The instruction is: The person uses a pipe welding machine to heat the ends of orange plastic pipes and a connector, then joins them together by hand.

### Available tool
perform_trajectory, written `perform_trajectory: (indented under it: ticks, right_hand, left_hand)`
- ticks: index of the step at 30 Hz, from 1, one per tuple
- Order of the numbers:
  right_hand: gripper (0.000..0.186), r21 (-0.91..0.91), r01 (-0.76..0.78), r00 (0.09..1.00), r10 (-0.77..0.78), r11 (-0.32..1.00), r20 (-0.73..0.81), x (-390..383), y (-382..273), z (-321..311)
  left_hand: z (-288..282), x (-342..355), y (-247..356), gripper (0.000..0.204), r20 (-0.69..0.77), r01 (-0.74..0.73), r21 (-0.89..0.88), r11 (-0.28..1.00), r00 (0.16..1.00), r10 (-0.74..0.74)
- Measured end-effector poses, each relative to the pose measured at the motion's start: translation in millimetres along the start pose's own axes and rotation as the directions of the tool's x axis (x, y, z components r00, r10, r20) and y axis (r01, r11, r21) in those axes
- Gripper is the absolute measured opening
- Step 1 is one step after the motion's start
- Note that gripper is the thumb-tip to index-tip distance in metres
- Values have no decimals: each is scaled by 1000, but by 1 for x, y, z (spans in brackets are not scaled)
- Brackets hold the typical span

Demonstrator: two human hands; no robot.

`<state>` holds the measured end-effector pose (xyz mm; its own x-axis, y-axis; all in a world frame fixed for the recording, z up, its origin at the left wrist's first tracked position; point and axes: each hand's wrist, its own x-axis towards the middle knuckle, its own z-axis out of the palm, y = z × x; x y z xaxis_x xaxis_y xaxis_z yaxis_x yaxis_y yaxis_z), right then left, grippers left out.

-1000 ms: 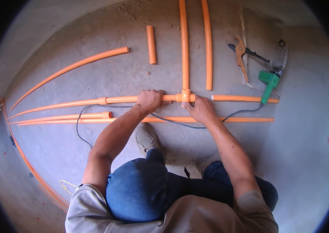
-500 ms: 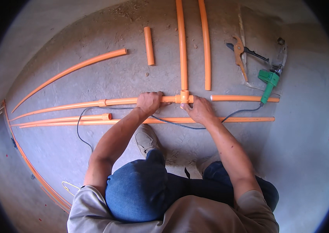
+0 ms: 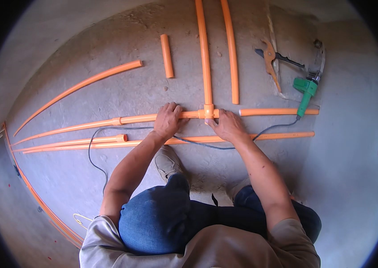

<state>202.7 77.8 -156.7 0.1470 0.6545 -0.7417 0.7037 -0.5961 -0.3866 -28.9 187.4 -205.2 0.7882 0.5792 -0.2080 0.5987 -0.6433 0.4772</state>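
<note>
My left hand [image 3: 168, 120] is closed around a long orange pipe [image 3: 140, 118] lying crosswise on the floor, just left of a fitting. My right hand [image 3: 228, 126] grips the right side of an orange cross-shaped pipe fitting [image 3: 208, 110], its thumb pressed against the near side. The crosswise pipe meets the fitting's left side, and an upright-running orange pipe [image 3: 204, 58] meets its far side. A collar [image 3: 117, 121] joins the crosswise pipe further left. Right of my right hand, another orange pipe [image 3: 278, 111] lies in line, apart from the fitting. My fingers partly hide the fitting's right end.
A green pipe-welding iron [image 3: 305, 89] lies at the right, its dark cord [image 3: 207, 145] running under my arms. Beyond it is an orange-handled pipe cutter [image 3: 270, 56]. Loose orange pipes [image 3: 232, 53] and a short piece [image 3: 166, 56] lie around. My shoe [image 3: 167, 161] is beside the near pipe [image 3: 282, 135].
The view has shifted slightly. My left fingers have moved a little on the pipe, and the fitting appears slightly turned. Both hands keep their places.
</note>
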Motion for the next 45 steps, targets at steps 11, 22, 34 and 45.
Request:
perform_trajectory:
  ticks: [11,22,34,45]
  right_hand:
    - [71,-8,-1,1000,1,1000,-2,2,5,3]
    - [76,-15,-4,1000,4,1000,14,8,11,10]
    - [72,-16,-36,999,37,999,32,6,6,3]
    - [69,12,-14,999,15,1000,-41,5,6,7]
  left_hand:
    - [-4,1,5,36,-3,-28,22,999,1000,28]
    - [-8,-1,1,36,21,-8,39,999,1000,7]
    - [-19,-10,-11,39,32,17,29,999,999,-18]
    - [-60,-71,-65,39,-127,153,76,985,982,-143]
